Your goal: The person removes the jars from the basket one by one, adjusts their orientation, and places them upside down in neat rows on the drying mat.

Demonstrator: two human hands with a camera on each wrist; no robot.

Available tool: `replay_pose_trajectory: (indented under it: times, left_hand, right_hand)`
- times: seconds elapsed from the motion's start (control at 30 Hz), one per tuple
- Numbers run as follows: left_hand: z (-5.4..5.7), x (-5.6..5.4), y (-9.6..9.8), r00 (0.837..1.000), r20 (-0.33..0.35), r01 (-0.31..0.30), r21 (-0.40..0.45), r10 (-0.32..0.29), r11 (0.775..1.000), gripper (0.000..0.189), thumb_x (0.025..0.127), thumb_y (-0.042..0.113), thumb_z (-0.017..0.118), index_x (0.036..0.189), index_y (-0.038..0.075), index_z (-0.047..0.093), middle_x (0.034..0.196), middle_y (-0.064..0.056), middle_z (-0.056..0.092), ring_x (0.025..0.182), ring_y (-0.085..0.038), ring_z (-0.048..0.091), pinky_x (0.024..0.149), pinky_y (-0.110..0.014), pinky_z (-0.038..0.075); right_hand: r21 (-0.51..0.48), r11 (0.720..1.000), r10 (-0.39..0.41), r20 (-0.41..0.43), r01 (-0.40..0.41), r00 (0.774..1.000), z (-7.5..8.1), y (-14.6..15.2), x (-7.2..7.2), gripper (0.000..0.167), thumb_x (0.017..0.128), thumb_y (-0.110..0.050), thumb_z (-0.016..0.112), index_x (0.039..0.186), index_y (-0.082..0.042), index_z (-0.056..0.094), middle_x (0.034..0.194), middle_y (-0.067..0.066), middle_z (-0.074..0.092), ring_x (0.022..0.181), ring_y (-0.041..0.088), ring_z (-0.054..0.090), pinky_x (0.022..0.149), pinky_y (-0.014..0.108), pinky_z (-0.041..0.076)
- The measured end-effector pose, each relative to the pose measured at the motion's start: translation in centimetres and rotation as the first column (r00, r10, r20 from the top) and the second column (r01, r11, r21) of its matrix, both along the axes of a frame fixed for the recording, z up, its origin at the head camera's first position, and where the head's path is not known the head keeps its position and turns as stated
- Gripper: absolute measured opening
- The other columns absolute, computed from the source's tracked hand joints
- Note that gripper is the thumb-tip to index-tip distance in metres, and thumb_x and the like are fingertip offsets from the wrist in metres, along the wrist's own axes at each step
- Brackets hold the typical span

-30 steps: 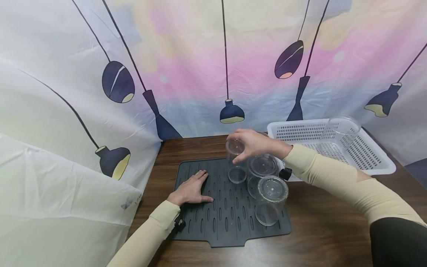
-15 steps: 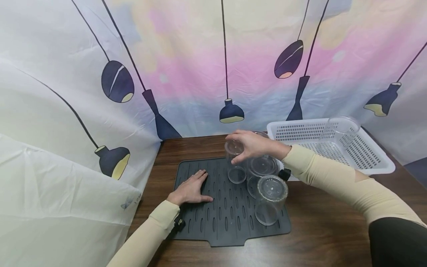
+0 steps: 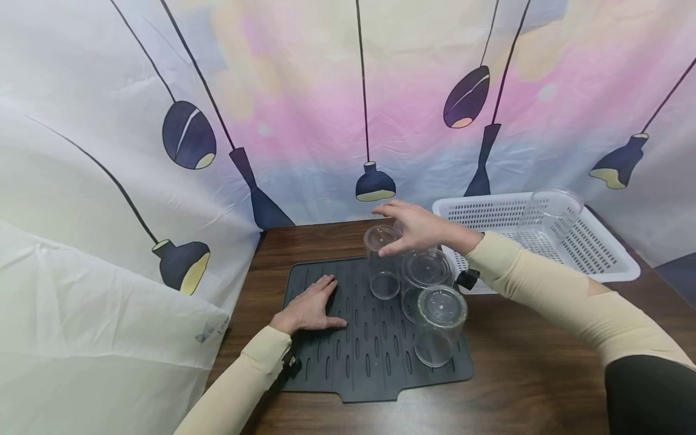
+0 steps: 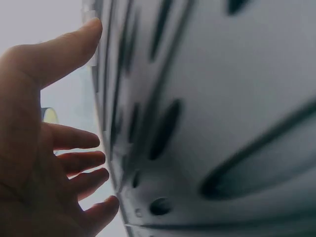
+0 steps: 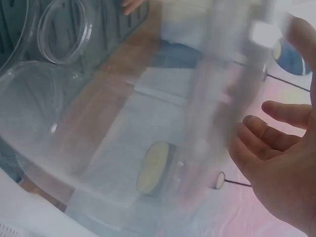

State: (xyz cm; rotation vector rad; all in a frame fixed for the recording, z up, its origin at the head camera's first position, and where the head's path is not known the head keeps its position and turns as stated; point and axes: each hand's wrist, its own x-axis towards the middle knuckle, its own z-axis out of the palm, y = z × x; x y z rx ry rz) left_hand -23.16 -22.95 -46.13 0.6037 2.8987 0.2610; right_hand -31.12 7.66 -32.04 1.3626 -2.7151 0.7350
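A clear, tall cup (image 3: 383, 273) stands on the ribbed dark grey drying mat (image 3: 339, 356), apparently upside down. My right hand (image 3: 417, 229) hovers just above and to the right of its top, thumb near the rim, fingers spread. In the right wrist view the fingers of that hand (image 5: 286, 153) hold nothing, beside blurred clear cup walls. Two wider clear cups (image 3: 426, 272) stand to the right on the mat, one nearer me. My left hand (image 3: 309, 307) rests on the mat's left part with fingers spread; the left wrist view shows it at the mat's surface (image 4: 237, 84).
A white perforated basket (image 3: 489, 212) stands at the back right, with a clear container (image 3: 556, 211) inside it. Brown wooden tabletop (image 3: 522, 374) surrounds the mat. A printed cloth (image 3: 315, 121) hangs behind the table.
My right hand has let go of the tall cup and risen slightly away from its top. The cup stays upright on the mat. My left hand has stayed put.
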Motion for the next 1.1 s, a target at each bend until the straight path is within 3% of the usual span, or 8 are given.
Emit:
replay_pose_trajectory:
  times: [0.23,0.57,0.7,0.83,1.1]
  left_hand:
    - [1.9,-0.1,-0.1,0.999,-0.051,0.010,0.072,-0.006,0.997,0.101,0.079,0.060,0.072,0.152,0.004,0.032,0.161,-0.013,0.022,0.149,-0.031,0.020,0.114,-0.054,0.030]
    - [4.1,0.0,0.3,0.994,-0.109,0.031,0.108,-0.020,0.994,0.101,0.080,0.061,0.070,0.154,0.007,0.027,0.163,-0.007,0.019,0.150,-0.027,0.019,0.112,-0.052,0.035]
    - [4.3,0.1,0.4,0.993,-0.118,0.038,0.112,-0.025,0.993,0.101,0.080,0.061,0.070,0.155,0.008,0.026,0.163,-0.007,0.019,0.150,-0.026,0.019,0.111,-0.051,0.036]
    - [4.7,0.3,0.6,0.991,-0.135,0.044,0.134,-0.026,0.990,0.102,0.081,0.059,0.070,0.156,0.009,0.023,0.163,-0.008,0.019,0.150,-0.026,0.019,0.110,-0.052,0.037]
    - [6.5,0.6,1.2,0.982,-0.189,0.057,0.207,-0.017,0.977,0.103,0.080,0.059,0.071,0.158,0.016,0.017,0.164,-0.003,0.017,0.150,-0.024,0.019,0.111,-0.054,0.036]
  right_hand:
    - [-0.150,0.988,-0.045,-0.048,0.037,0.998,1.5,1.5,-0.2,0.085,0.075,-0.042,0.083,0.144,-0.009,0.046,0.143,0.013,0.046,0.127,0.030,0.049,0.103,0.052,0.042]
    - [-0.279,0.945,-0.198,-0.081,0.169,0.977,3.7,5.4,-0.2,0.086,0.074,-0.039,0.085,0.146,-0.014,0.044,0.146,0.012,0.046,0.127,0.033,0.048,0.104,0.054,0.040]
    - [-0.334,0.913,-0.266,-0.058,0.233,0.962,4.0,7.2,-0.4,0.086,0.076,-0.037,0.084,0.148,-0.016,0.042,0.146,0.013,0.045,0.125,0.037,0.048,0.104,0.056,0.039]
    - [-0.425,0.874,-0.283,-0.052,0.235,0.958,4.1,9.0,-0.7,0.083,0.075,-0.023,0.085,0.146,-0.010,0.044,0.142,0.017,0.047,0.127,0.036,0.046,0.108,0.052,0.038]
    - [-0.488,0.810,-0.358,0.027,0.325,0.933,4.0,12.3,-0.9,0.082,0.078,-0.019,0.083,0.148,-0.008,0.040,0.144,0.017,0.044,0.131,0.034,0.041,0.111,0.052,0.034]
